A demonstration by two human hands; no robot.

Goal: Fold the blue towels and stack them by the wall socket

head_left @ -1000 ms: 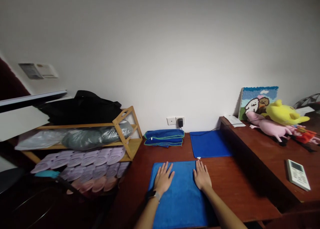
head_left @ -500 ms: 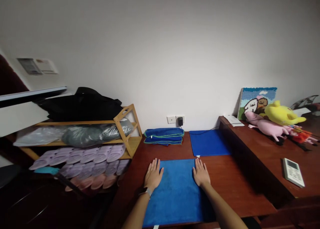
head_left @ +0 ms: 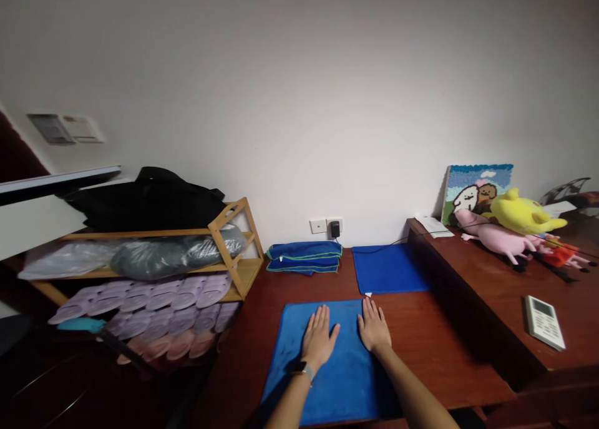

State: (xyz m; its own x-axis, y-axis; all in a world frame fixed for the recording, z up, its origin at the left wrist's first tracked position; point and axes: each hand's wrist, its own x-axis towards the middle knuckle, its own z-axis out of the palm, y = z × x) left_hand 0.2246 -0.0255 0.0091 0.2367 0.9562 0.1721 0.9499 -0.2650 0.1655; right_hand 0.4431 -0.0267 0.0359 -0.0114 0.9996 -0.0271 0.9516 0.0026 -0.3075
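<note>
A blue towel (head_left: 299, 379) lies spread flat on the dark wooden table (head_left: 435, 354) in front of me. My left hand (head_left: 319, 340), a dark watch on its wrist, lies flat on the towel's middle with fingers stretched out. My right hand (head_left: 373, 326) rests flat on the towel's far right corner, fingers also stretched out. Both palms press the cloth and hold nothing. A second blue towel (head_left: 390, 268) lies flat just beyond, and a stack of folded blue towels (head_left: 304, 256) sits by the wall.
A wooden rack (head_left: 234, 241) at left holds several lilac slippers (head_left: 163, 295), bagged items and a black bag (head_left: 150, 198). A raised desk (head_left: 515, 291) at right carries plush toys (head_left: 515, 226), a picture (head_left: 475, 188) and a white remote (head_left: 543, 321). A charger (head_left: 334, 229) is plugged into the wall.
My left hand slid from the towel's left edge rightward to its middle. The right hand stayed at the far right corner.
</note>
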